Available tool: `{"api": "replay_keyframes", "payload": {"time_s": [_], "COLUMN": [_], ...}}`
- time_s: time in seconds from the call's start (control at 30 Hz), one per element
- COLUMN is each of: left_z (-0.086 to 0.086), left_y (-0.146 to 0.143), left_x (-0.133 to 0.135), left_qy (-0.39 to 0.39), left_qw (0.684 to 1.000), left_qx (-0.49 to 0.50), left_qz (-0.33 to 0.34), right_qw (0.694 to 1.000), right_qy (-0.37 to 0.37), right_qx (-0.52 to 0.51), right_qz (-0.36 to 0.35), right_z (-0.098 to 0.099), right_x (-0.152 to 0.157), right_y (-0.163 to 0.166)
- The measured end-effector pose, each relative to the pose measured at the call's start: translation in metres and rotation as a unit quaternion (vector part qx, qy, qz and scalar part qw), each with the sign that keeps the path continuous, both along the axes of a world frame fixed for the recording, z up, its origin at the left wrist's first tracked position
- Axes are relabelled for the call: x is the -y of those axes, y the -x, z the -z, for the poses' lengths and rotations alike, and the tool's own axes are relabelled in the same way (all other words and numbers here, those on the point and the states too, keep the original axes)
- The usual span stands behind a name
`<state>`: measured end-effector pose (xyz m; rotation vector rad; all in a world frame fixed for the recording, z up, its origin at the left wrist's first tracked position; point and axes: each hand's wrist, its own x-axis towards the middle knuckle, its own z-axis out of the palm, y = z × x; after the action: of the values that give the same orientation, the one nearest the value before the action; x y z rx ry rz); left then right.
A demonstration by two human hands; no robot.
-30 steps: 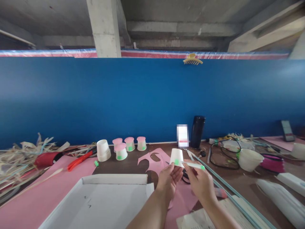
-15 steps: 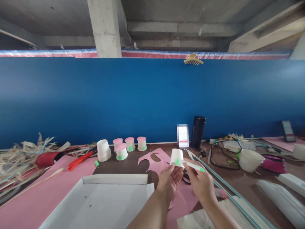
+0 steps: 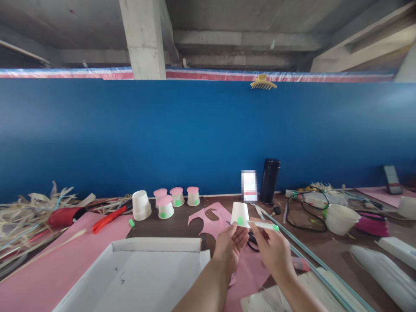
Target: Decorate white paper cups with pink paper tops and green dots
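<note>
Cup in hand: white cup [image 3: 239,209], narrow end up, above the bench [image 3: 152,229], just beyond the left hand's fingertips and left of the right hand's.
Left hand [image 3: 225,245]: pinching the cup by its lower rim, thumb on the near side, other fingers curled and loosely spread beneath (palm partly in view).
Right hand [image 3: 274,249]: thumb and fingers pressed together on a white stick [image 3: 264,225] with a green end.
Stick: slightly tilted, green end pointing right, other end at the cup's lower right wall; contact cannot be confirmed.
Green patch [image 3: 240,221]: on the cup's near wall, close to the lower rim.
Pink sheet [image 3: 222,211]: cut with rounded openings, lying behind and beneath the hands.
Pink-topped cups [image 3: 165,206]: four, grouped well to the left of the held cup, green marks visible on three.
White cups [image 3: 141,206]: nested, upside down, left of that group.
Tray [image 3: 156,245]: white, near the left forearm.
</note>
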<state>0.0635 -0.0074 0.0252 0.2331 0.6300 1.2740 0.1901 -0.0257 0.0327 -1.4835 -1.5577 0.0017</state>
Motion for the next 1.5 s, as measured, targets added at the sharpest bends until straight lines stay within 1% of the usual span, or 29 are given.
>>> {"api": "replay_keyframes", "payload": {"time_s": [0.13,0.23,0.4,0.53,0.8,1.07,1.17,1.33,1.5], "left_z": [-0.0021,-0.0033,-0.0014,-0.0005,0.0,-0.0008,-0.0006,-0.0009,-0.0009], "left_y": [0.0008,0.001,0.0003,0.0003,0.0012,0.0009,0.0011,0.0018,0.0022], "left_x": [0.0012,0.0011,-0.0011,-0.0019,-0.0007,-0.0017,-0.0012,0.0015,-0.0009], "left_qy": [-0.006,-0.005,0.004,0.005,-0.003,0.006,0.007,-0.013,0.003], "left_qw": [1.0,1.0,1.0,1.0,1.0,1.0,1.0,1.0,1.0], "left_qx": [-0.001,0.004,0.011,0.014,0.017,0.015,0.011,0.01,0.0], "left_qz": [0.005,0.002,-0.005,-0.003,-0.001,-0.001,-0.002,0.001,-0.008], "right_qw": [1.0,1.0,0.999,1.0,0.999,0.999,0.999,0.998,0.992], "right_qy": [0.001,-0.013,-0.035,-0.025,-0.036,-0.034,-0.037,-0.05,-0.083], "right_qx": [0.002,0.004,0.001,-0.009,-0.014,0.006,0.012,-0.011,-0.041], "right_qz": [-0.02,-0.028,-0.01,-0.006,-0.034,0.009,-0.011,-0.043,-0.082], "right_z": [-0.0016,-0.0026,-0.0024,-0.0012,-0.002,0.0005,-0.002,-0.0051,-0.007], "right_x": [-0.0011,-0.001,0.0004,-0.0007,-0.0034,-0.0013,-0.002,-0.0022,0.002], "right_y": [-0.0009,0.0002,0.0026,0.0026,-0.0002,0.0015,0.0022,0.003,0.0069]}}
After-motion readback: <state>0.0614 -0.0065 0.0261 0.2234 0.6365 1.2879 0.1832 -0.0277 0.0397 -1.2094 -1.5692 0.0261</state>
